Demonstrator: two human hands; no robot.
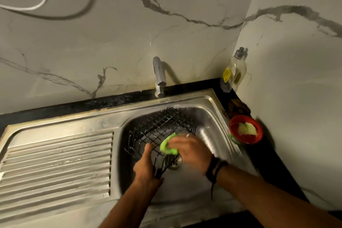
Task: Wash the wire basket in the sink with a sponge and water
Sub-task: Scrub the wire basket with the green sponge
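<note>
Over the drain, left hand (146, 163) clamps wire basket (161, 129) rim at 6 o'clock; right hand (188, 149) pinches sponge (166, 146); basket likely light, stiff, slippery.

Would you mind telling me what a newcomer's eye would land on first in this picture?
Most likely the bright green sponge, gripped by the right hand and pressed against the black wire basket in the steel sink. The left hand holds the basket's near edge. Next comes the red bowl on the counter to the sink's right.
</note>
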